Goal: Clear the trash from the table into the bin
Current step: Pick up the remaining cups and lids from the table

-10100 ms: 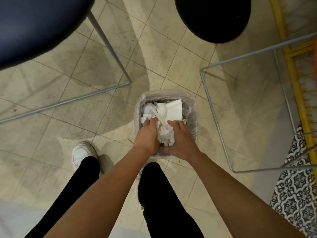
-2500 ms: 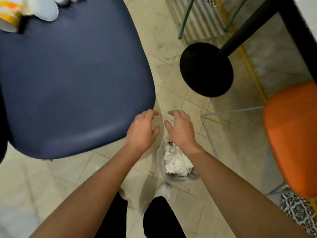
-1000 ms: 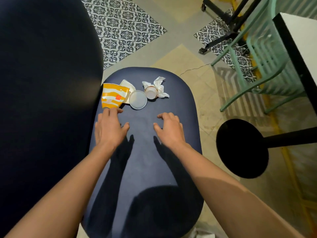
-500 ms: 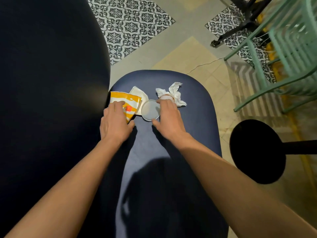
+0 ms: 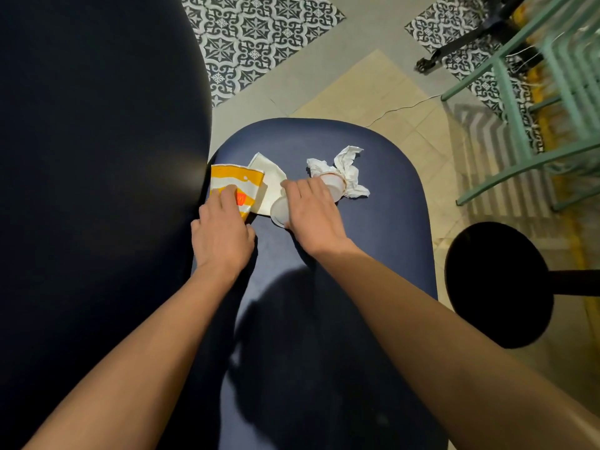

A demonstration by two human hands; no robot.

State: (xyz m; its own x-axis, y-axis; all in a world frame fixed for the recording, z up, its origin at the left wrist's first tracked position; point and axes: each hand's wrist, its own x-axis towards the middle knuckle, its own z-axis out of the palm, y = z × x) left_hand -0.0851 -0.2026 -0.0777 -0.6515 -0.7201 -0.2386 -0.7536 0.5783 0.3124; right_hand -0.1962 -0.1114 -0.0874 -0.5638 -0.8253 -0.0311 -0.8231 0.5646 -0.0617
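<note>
**Clearing incomplete: five trash items lie on the tabletop (image 5: 383,241); the bin is out of view.**

We find the left hand (image 5: 222,235) with fingers laid nearly straight on the flattened yellow-and-white paper cup (image 5: 232,178), pressing it and not closed round it. A white napkin (image 5: 271,177) lies partly under that cup. A crumpled tissue (image 5: 349,168) touches the small sauce cup (image 5: 335,186). The right hand (image 5: 313,212) arches over the sauce cup and the clear lid (image 5: 278,211); we cannot tell whether it grips. We judge that all five items remain to be binned.

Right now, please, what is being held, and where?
Left hand rests on flattened yellow-striped paper cup, near end; right hand covers small white plastic tub; grips unclear.
</note>
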